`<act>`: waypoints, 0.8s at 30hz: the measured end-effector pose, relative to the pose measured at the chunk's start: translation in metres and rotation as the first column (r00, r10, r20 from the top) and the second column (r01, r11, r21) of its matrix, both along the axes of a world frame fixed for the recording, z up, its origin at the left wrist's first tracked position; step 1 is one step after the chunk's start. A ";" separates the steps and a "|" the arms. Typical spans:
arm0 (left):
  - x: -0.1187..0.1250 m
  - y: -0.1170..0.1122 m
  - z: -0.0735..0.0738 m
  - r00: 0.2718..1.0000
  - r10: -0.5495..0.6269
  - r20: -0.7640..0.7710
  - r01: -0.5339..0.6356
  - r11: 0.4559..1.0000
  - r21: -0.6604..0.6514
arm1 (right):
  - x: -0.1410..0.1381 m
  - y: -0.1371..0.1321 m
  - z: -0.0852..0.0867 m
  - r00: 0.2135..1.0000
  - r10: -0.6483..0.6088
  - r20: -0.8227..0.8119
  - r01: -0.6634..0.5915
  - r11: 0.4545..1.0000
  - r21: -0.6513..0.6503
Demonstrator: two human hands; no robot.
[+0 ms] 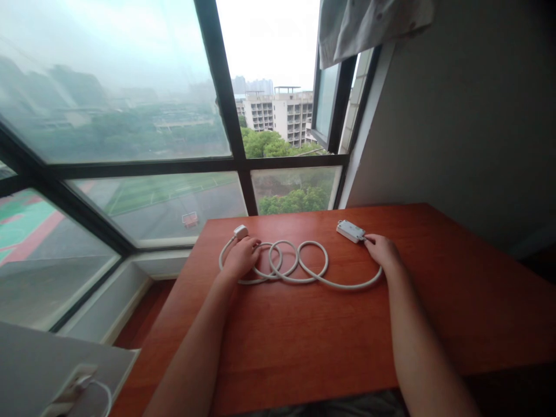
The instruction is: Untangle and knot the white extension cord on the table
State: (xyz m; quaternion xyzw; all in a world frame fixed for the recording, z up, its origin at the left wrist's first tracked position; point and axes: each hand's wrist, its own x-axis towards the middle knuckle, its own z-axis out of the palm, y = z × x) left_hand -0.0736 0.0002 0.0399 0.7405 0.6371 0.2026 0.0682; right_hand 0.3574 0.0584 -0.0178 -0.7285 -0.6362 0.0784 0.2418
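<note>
Nearest to us, at the bottom left corner, a white wall socket (72,382) sits on a grey ledge with a thin white wire (102,394) plugged into it. Beyond that, our two bare forearms reach forward over a reddish wooden table (304,336). A thick white power cable (299,269) lies on the tabletop between our hands, looped into several loose overlapping coils. Our left hand (242,256) rests on the left coils with fingers curled down over the cable, gripping it just below the white plug (240,232) at that end. Our right hand (382,250) lies flat-ish near the far right end, fingertips touching the cable where it meets a small white socket block (351,230); we cannot tell whether those fingers pinch it. We see no containers on the table. Behind it, a dark-framed window (226,116) shows hazy buildings and trees. Pale cloth (369,23) hangs at the top right.
</note>
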 end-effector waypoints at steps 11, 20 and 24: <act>0.044 -0.010 0.012 0.999 -0.030 0.033 0.024 0.981 0.191 | -0.034 -0.005 0.021 0.859 0.252 -0.445 -0.202 0.967 0.156; 0.121 -0.027 0.005 0.975 -0.044 -0.218 0.033 0.998 -0.054 | -0.051 -0.026 0.048 0.544 0.421 -0.726 -0.524 0.846 0.098; 0.128 -0.023 0.008 0.983 0.044 -0.179 -0.082 0.975 -0.208 | -0.053 -0.027 0.051 0.525 0.425 -0.737 -0.555 0.828 0.082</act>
